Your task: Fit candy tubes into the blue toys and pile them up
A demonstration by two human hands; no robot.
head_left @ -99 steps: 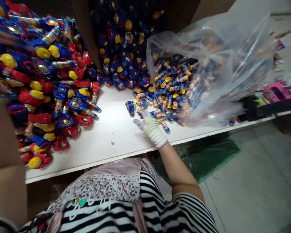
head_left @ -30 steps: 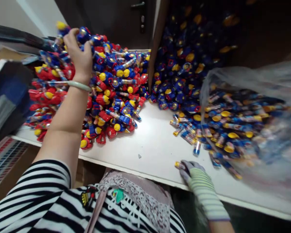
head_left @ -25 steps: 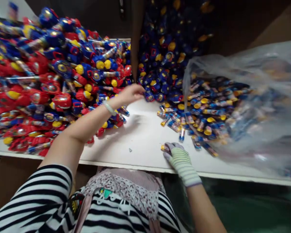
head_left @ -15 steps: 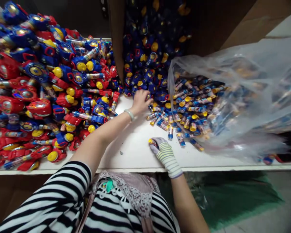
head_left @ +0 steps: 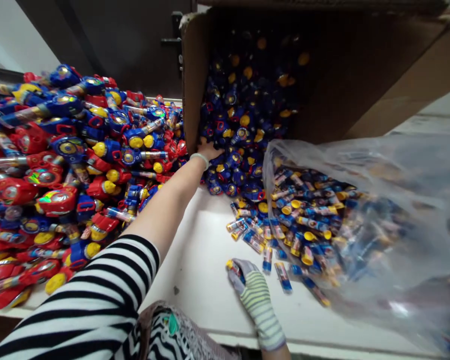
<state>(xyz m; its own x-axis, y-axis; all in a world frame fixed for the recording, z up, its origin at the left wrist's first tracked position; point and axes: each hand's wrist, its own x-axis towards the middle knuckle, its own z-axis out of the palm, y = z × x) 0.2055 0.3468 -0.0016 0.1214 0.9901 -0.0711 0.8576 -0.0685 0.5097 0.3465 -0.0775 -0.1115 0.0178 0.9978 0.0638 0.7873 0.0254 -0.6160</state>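
Note:
My left hand (head_left: 208, 149) is bare, with a pale bracelet on the wrist. It reaches into the mouth of a tipped cardboard box (head_left: 192, 75), among the blue toy bodies (head_left: 240, 130); its fingers are hidden. My right hand (head_left: 247, 282) wears a striped knit glove and rests on the white table (head_left: 206, 250) near the front edge. Its fingers are closed on a small yellow-capped tube (head_left: 232, 266).
A big heap of red and blue assembled toys (head_left: 67, 165) covers the table's left side. A clear plastic bag (head_left: 378, 215) at the right spills several small tubes (head_left: 270, 225) onto the table. A dark door stands behind the heap.
My left hand has moved from the loose tubes up into the mouth of the box. My right hand stays at the table edge with the tube in it.

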